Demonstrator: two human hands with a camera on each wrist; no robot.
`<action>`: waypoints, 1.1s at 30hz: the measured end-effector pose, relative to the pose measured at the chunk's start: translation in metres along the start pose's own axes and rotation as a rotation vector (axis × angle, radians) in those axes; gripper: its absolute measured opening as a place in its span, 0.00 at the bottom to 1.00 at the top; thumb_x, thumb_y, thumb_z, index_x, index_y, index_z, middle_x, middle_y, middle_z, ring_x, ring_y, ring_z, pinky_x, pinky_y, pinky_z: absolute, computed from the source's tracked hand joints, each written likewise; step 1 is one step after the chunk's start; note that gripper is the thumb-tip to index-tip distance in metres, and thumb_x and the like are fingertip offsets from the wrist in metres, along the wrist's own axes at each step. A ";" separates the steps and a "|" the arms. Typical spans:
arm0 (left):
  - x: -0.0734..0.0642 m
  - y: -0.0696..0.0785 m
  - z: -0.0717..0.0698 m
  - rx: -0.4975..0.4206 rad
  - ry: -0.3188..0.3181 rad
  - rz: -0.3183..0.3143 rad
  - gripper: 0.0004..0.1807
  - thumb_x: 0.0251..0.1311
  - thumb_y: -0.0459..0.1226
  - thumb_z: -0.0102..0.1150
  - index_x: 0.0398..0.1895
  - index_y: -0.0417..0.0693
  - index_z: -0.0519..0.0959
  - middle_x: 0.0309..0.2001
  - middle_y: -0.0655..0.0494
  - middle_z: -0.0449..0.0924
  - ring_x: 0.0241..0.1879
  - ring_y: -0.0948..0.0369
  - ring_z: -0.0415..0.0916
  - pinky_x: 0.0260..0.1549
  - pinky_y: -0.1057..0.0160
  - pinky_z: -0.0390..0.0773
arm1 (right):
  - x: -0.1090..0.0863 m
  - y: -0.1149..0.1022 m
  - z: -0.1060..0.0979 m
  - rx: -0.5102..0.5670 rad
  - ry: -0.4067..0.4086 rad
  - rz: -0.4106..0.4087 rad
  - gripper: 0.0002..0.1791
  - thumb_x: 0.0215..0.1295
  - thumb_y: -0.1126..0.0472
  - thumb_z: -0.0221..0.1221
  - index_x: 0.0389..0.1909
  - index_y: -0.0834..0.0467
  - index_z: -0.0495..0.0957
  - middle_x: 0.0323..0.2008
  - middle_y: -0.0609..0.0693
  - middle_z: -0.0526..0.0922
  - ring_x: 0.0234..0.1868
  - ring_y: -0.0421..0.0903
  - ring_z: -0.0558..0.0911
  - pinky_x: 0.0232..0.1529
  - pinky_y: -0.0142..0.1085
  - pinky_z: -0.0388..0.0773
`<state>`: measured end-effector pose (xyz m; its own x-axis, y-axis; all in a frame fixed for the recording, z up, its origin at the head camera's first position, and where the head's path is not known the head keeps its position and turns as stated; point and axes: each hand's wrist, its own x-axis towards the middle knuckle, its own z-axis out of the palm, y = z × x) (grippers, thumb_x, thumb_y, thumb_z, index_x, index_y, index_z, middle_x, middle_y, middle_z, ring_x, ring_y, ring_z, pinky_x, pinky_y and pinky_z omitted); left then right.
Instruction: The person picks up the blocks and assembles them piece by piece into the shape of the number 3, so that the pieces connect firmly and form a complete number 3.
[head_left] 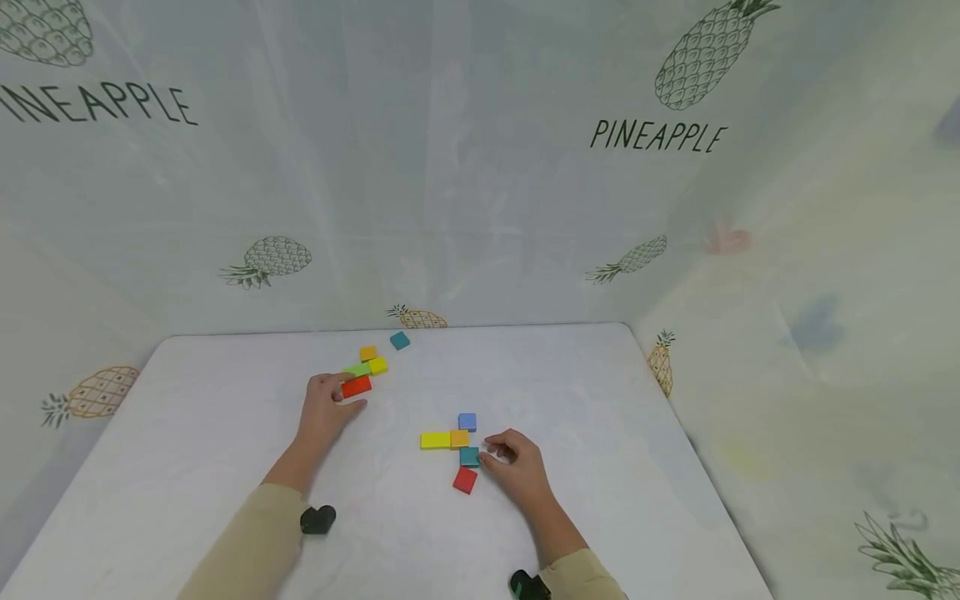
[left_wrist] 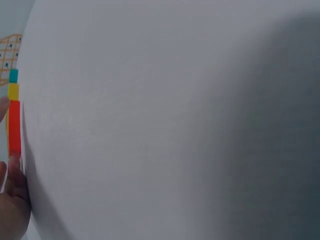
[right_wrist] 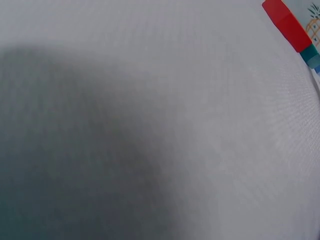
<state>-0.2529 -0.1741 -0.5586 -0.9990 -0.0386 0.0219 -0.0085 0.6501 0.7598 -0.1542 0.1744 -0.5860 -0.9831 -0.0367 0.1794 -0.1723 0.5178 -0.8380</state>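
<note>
In the head view my left hand (head_left: pixel 327 408) is at the far left group of blocks. Its fingers reach the left ends of the green block (head_left: pixel 357 370) and the red block (head_left: pixel 357 387), while the thumb lies apart on the near side. The left wrist view shows fingertips by the end of that red block (left_wrist: pixel 15 127). My right hand (head_left: pixel 519 468) rests right of the middle group, fingers loosely bent, thumb tip at the teal block (head_left: pixel 469 457). A red square block (head_left: pixel 465 480) lies nearer. The right wrist view has only blocks in its upper corner, no hand.
Beyond the green block lie an orange block (head_left: pixel 367 353), a yellow block (head_left: pixel 378 365) and a separate teal block (head_left: pixel 400 340). The middle group also has a yellow block (head_left: pixel 435 441), an orange block (head_left: pixel 459 439) and a blue block (head_left: pixel 467 422). All are on a white table (head_left: pixel 600 375).
</note>
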 end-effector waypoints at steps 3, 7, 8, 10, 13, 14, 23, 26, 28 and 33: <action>0.008 -0.001 -0.003 0.011 -0.039 -0.030 0.29 0.57 0.40 0.69 0.62 0.44 0.73 0.64 0.37 0.56 0.53 0.44 0.63 0.50 0.49 0.73 | 0.000 0.001 0.001 -0.006 0.005 -0.010 0.10 0.58 0.56 0.70 0.41 0.49 0.84 0.32 0.39 0.78 0.34 0.41 0.75 0.37 0.31 0.76; 0.016 -0.001 -0.007 0.040 -0.103 -0.052 0.29 0.58 0.42 0.68 0.63 0.47 0.73 0.68 0.38 0.54 0.57 0.42 0.64 0.56 0.44 0.70 | 0.000 0.001 0.001 -0.016 0.006 -0.009 0.10 0.58 0.56 0.70 0.40 0.49 0.84 0.31 0.39 0.78 0.34 0.41 0.75 0.37 0.31 0.76; 0.018 -0.002 -0.007 0.048 -0.113 -0.050 0.29 0.59 0.42 0.67 0.63 0.46 0.73 0.68 0.37 0.54 0.57 0.41 0.64 0.57 0.43 0.69 | 0.000 0.001 0.001 -0.018 0.004 -0.005 0.10 0.58 0.56 0.70 0.40 0.49 0.84 0.31 0.39 0.78 0.34 0.41 0.75 0.37 0.31 0.76; 0.021 -0.003 -0.008 0.072 -0.130 -0.045 0.29 0.58 0.43 0.68 0.62 0.46 0.73 0.68 0.38 0.56 0.58 0.41 0.63 0.57 0.42 0.68 | -0.001 0.000 0.001 -0.019 0.000 0.002 0.10 0.58 0.55 0.69 0.41 0.49 0.83 0.32 0.38 0.78 0.34 0.40 0.75 0.37 0.30 0.76; 0.026 -0.004 -0.008 0.115 -0.145 -0.032 0.29 0.57 0.43 0.68 0.62 0.46 0.74 0.67 0.38 0.57 0.61 0.40 0.61 0.59 0.40 0.65 | -0.001 -0.001 0.000 -0.006 -0.002 0.005 0.10 0.58 0.55 0.69 0.41 0.49 0.83 0.32 0.38 0.78 0.34 0.41 0.75 0.37 0.31 0.76; 0.027 -0.004 -0.008 0.130 -0.149 -0.026 0.29 0.57 0.44 0.68 0.62 0.46 0.74 0.66 0.38 0.58 0.61 0.40 0.61 0.59 0.39 0.64 | -0.001 -0.001 0.000 -0.004 -0.002 0.005 0.11 0.58 0.55 0.69 0.41 0.49 0.84 0.32 0.38 0.78 0.34 0.41 0.75 0.37 0.31 0.76; 0.039 -0.007 -0.013 0.122 -0.182 0.001 0.19 0.68 0.45 0.55 0.57 0.45 0.79 0.59 0.43 0.70 0.61 0.44 0.64 0.61 0.42 0.61 | 0.000 -0.001 0.000 -0.015 0.005 -0.003 0.10 0.58 0.54 0.69 0.41 0.49 0.84 0.32 0.38 0.77 0.34 0.41 0.75 0.37 0.31 0.75; 0.042 -0.009 -0.016 0.123 -0.189 -0.008 0.17 0.70 0.42 0.53 0.56 0.45 0.79 0.59 0.42 0.70 0.61 0.43 0.64 0.61 0.41 0.61 | -0.001 0.000 0.000 -0.020 0.006 -0.007 0.10 0.58 0.54 0.69 0.41 0.49 0.84 0.32 0.38 0.77 0.34 0.40 0.74 0.37 0.31 0.75; 0.043 -0.009 -0.018 0.122 -0.188 -0.013 0.16 0.70 0.40 0.53 0.56 0.46 0.79 0.60 0.41 0.70 0.61 0.42 0.64 0.61 0.40 0.62 | -0.001 0.001 0.000 -0.018 0.004 -0.011 0.10 0.58 0.55 0.69 0.41 0.49 0.84 0.32 0.38 0.78 0.34 0.40 0.75 0.37 0.31 0.75; 0.047 -0.011 -0.021 0.131 -0.170 -0.008 0.17 0.68 0.39 0.55 0.57 0.43 0.78 0.60 0.38 0.69 0.56 0.42 0.66 0.58 0.41 0.66 | 0.000 0.001 0.000 -0.008 0.006 -0.027 0.10 0.58 0.56 0.69 0.41 0.50 0.84 0.32 0.37 0.77 0.34 0.40 0.74 0.37 0.31 0.75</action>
<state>-0.2984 -0.1995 -0.5522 -0.9918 0.0767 -0.1022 -0.0114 0.7435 0.6686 -0.1540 0.1746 -0.5872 -0.9776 -0.0457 0.2053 -0.1985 0.5236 -0.8285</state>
